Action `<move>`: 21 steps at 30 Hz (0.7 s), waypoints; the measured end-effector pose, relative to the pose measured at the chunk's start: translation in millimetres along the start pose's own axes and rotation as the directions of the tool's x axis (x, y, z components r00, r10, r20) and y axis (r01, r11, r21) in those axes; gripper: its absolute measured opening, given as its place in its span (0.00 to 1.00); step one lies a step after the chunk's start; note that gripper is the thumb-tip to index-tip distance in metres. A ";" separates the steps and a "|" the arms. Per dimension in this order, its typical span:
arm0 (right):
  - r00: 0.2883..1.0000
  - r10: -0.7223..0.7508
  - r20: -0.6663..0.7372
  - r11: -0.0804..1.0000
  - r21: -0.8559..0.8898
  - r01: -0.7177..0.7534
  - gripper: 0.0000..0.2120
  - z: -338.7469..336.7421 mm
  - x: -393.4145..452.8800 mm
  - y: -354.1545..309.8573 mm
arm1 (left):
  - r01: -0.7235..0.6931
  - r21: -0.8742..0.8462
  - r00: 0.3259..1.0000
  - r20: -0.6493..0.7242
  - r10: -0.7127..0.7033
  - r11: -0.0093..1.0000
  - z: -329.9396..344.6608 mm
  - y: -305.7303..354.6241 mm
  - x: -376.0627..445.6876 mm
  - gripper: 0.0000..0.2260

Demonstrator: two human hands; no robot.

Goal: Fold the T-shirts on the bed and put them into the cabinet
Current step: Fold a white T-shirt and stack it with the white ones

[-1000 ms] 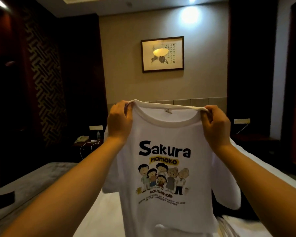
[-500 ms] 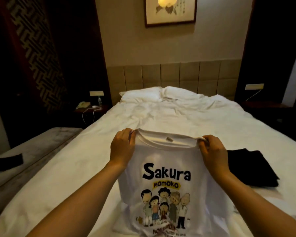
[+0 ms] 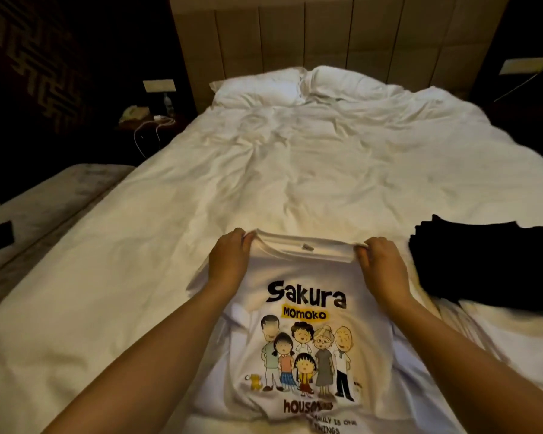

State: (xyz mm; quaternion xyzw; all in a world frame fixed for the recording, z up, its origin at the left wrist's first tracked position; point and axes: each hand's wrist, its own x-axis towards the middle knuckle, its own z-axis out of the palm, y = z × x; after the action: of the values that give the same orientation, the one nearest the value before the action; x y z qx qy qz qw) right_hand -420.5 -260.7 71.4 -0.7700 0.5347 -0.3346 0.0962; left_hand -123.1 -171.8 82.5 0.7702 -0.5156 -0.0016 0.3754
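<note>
A white T-shirt [image 3: 304,277] printed with "Sakura Momoko" and a cartoon family lies face up on the near part of the white bed [image 3: 295,170]. My left hand [image 3: 229,258] grips its left shoulder beside the collar. My right hand [image 3: 380,261] grips the right shoulder, and the collar is stretched between them. The shirt's lower hem is bunched near the frame's bottom edge. A dark folded garment [image 3: 483,261] lies on the bed to the right of my right hand. No cabinet is in view.
Two white pillows [image 3: 295,84] lie against the padded headboard [image 3: 326,36]. A dark nightstand [image 3: 145,120] with a phone, a bottle and a white cable stands at the left. A grey bench [image 3: 44,202] runs along the bed's left side with a dark item on it.
The T-shirt was held up in the air a second ago. My two hands have brought it down onto the bed, still gripping its shoulders, and my view has tilted down.
</note>
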 end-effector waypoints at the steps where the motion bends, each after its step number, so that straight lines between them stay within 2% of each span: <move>1: 1.000 0.005 0.010 1.000 -0.013 -0.005 0.10 8.0 6.5 4.4 | 0.001 0.015 1.000 0.010 -0.001 1.000 9.0 -4.6 6.3 0.16; 10: 0.982 0.144 0.125 0.988 -0.079 -0.135 0.10 83.7 60.6 43.9 | 0.015 0.108 0.991 0.133 -0.029 0.994 97.3 -47.1 56.4 0.17; 16: 0.958 0.233 0.166 0.969 -0.119 -0.215 0.13 112.1 78.4 60.1 | 0.059 0.082 0.984 0.163 -0.072 0.995 135.4 -66.8 71.0 0.16; 21: 0.969 0.214 0.124 0.970 -0.141 -0.197 0.13 122.3 76.3 61.4 | 0.074 -0.002 0.984 0.161 -0.072 0.997 142.7 -76.7 72.6 0.12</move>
State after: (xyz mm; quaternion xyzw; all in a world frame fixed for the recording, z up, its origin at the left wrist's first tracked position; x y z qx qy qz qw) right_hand -375.9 -379.2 -20.9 -0.7363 0.6239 -0.2338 0.1179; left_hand -83.8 -297.5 -36.5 0.7844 -0.5156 -0.0795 0.3354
